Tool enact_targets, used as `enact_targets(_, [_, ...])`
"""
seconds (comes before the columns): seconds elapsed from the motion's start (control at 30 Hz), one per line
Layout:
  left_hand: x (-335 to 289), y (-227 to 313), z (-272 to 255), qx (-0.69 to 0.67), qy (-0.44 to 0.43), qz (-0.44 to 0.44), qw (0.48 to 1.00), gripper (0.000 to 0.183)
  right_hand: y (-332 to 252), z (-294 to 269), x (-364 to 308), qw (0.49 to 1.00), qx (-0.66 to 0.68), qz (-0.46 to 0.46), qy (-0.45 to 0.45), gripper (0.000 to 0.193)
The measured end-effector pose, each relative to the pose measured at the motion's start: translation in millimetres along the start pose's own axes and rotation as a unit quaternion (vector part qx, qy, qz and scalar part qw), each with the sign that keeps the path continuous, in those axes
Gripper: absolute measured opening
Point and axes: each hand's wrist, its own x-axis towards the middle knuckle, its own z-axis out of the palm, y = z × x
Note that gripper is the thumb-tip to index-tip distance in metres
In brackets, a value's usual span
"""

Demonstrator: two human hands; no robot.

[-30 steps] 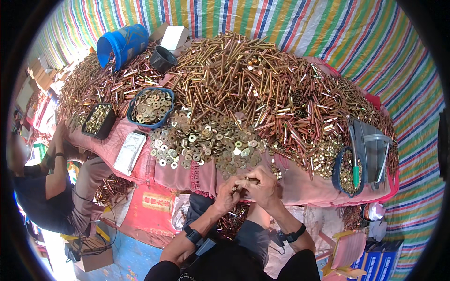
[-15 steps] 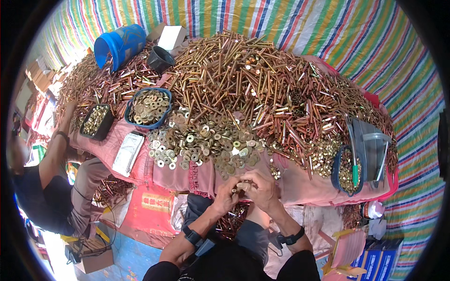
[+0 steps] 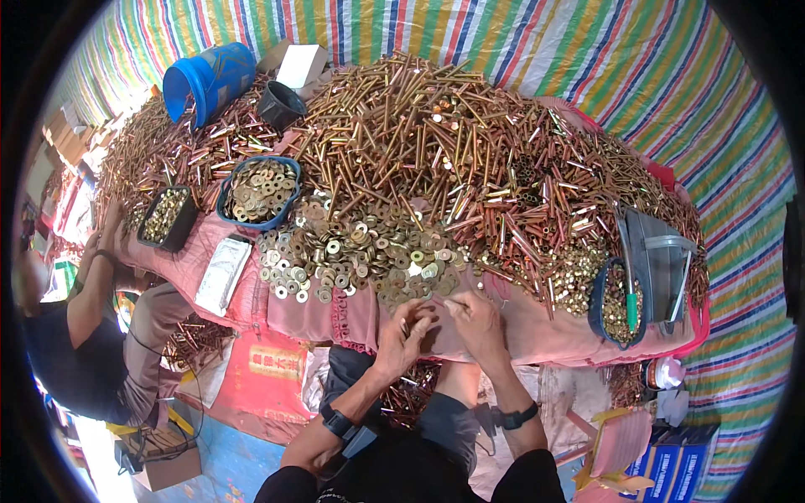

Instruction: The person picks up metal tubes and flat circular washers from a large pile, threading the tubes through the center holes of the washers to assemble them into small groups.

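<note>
My left hand (image 3: 404,337) is closed in front of me, over the near edge of the pink cloth. Its fingers curl around something small that I cannot make out. My right hand (image 3: 475,327) is just right of it, the two apart. Its fingertips are pinched together by the near edge of a spread of flat metal washers (image 3: 360,251); what they hold, if anything, is hidden. Behind the washers rises a large heap of coppery metal tubes (image 3: 402,142). Small brassy nuts (image 3: 574,281) lie in a pile to the right.
A blue tub of washers (image 3: 260,193), a dark tray of nuts (image 3: 168,218) and a silvery packet (image 3: 223,275) stand at left. At right is a blue tub of nuts (image 3: 616,306) with a green-handled tool (image 3: 631,312). A blue bucket (image 3: 208,84) lies tipped behind. A co-worker (image 3: 80,335) sits at left.
My hands were together over a small metal piece and are now apart. The right has moved up toward the washers. The co-worker's arm has drawn down and back a little.
</note>
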Motion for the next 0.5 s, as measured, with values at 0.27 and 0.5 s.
enact_targets(0.27, [-9.0,-2.5,-6.4,-0.012,-0.034,0.047,0.998,0.044,15.1,17.8,25.1,0.993,-0.085,-0.073,0.029,0.020])
enact_targets(0.5, [11.4,-6.1,15.7,0.061,-0.011,0.105,0.993,0.034,27.9,29.5,29.8,0.996,-0.010,-0.076,0.053,0.019])
